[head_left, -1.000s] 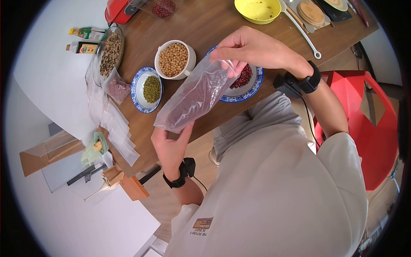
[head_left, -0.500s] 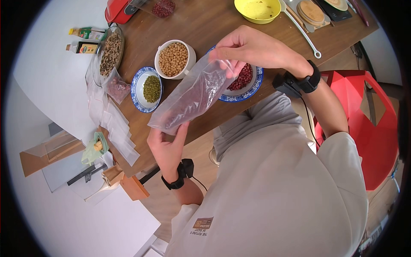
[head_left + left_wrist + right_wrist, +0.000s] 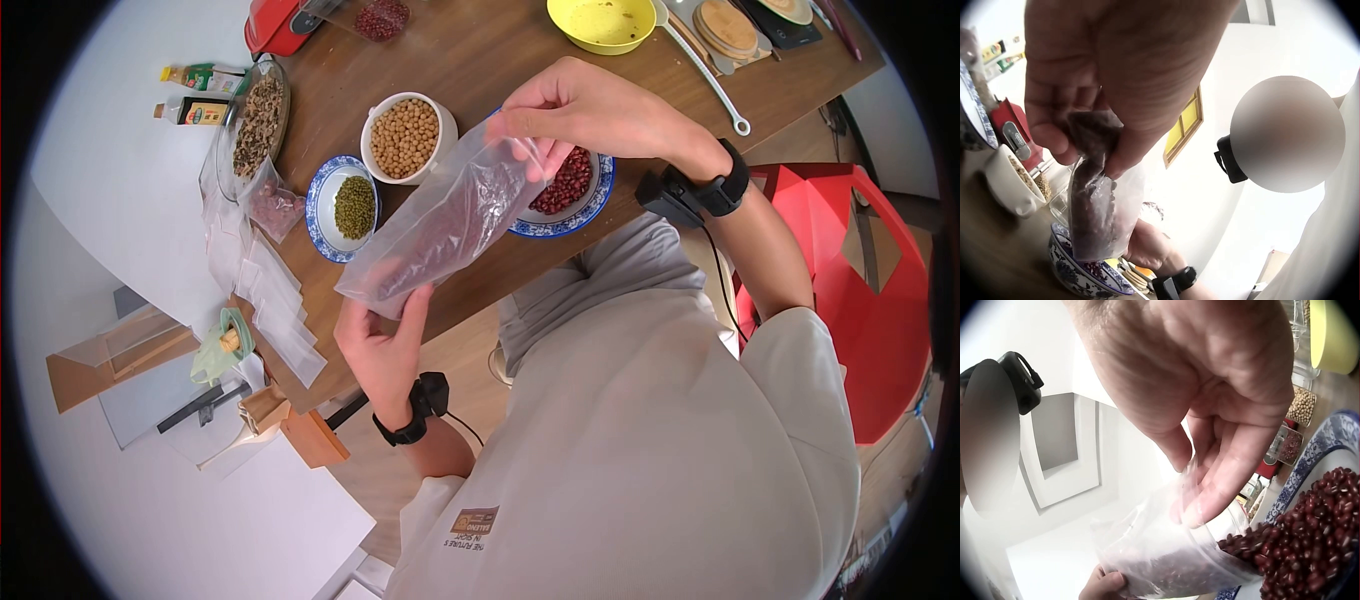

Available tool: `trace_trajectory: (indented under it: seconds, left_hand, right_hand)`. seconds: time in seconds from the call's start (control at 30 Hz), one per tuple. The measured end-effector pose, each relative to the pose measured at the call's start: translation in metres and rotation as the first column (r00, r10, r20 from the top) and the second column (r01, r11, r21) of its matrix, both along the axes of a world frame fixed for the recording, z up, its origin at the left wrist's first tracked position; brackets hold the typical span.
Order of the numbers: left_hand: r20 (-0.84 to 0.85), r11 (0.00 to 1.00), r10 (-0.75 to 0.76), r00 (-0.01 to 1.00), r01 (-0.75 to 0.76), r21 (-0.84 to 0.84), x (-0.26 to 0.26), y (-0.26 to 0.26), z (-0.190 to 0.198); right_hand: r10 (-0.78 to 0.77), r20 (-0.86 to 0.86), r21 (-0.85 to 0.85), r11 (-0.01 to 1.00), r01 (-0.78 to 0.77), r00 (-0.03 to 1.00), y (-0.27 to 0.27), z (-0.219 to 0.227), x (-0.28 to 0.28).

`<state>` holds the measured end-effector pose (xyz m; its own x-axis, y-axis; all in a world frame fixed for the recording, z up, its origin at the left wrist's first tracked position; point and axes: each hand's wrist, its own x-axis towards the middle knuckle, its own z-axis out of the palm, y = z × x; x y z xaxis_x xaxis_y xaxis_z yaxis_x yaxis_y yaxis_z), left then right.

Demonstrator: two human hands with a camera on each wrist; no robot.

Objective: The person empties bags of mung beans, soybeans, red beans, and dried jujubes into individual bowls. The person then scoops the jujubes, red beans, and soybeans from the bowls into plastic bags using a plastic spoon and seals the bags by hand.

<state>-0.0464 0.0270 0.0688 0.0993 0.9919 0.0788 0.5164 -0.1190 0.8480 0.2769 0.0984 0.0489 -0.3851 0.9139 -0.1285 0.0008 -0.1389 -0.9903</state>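
A clear plastic bag (image 3: 435, 225) with dark red beans inside stretches between my two hands. My left hand (image 3: 380, 340) pinches its closed end between thumb and fingers. At the mouth, my right hand (image 3: 590, 115) pinches the film's edge, over a blue-and-white bowl (image 3: 603, 200). In the right wrist view, red beans (image 3: 1310, 544) run from the bag's mouth onto the heap in this bowl. The left wrist view shows the bag (image 3: 1094, 212) slanting down to the bowl (image 3: 1079, 272), its held end uppermost.
Beside the bag stand a white pot of chickpeas (image 3: 405, 138) and a small bowl of green beans (image 3: 320, 215). A glass dish (image 3: 283, 110) and loose plastic bags (image 3: 270, 295) lie leftward. A yellow strainer (image 3: 600, 25) sits at the back; a red chair (image 3: 830, 300) is at right.
My left hand has shifted left and slightly down with the bag's closed end. More red beans show in the bowl. The right hand has barely moved.
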Motion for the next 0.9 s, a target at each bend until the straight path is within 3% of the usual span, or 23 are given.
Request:
trace_trajectory:
  seconds: [0.9]
  left_hand:
    - [0.023, 0.999, 0.017, 1.000, -0.017, 0.029, 0.003, 0.007, 0.017]
  right_hand:
    - [-0.010, -0.044, 0.009, 1.000, 0.010, 0.999, -0.003, 0.001, 0.005]
